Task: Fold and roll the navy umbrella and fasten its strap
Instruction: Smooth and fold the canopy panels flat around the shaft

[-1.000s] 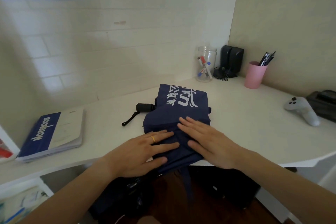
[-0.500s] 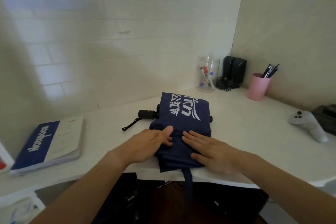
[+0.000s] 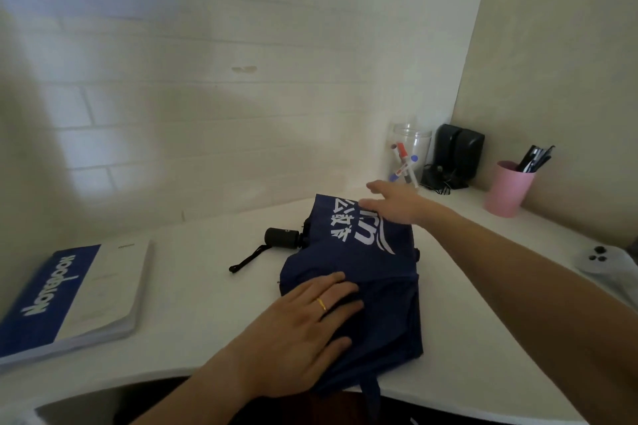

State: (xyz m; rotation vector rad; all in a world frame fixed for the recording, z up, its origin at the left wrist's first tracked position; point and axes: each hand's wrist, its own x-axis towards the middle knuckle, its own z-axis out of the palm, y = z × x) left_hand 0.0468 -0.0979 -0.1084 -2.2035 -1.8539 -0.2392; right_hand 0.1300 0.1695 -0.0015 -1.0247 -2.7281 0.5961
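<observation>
We judge the folding only partly done: the navy umbrella (image 3: 359,272) lies flattened on the surface (image 3: 193,304), unrolled, its strap (image 3: 373,397) dangling unfastened. Our left hand (image 3: 303,331) presses its near end with flat fingers; our right hand (image 3: 397,205), fingers extended, reaches over its far edge.

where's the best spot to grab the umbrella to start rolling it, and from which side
Probably the black handle, from the left. It is a short stub sticking out bare past the navy canopy, with only its wrist loop trailing beside it, so fingers can wrap it. The left hand lies flat on the near fabric and is closest; the right hand reaches over the far edge.
</observation>
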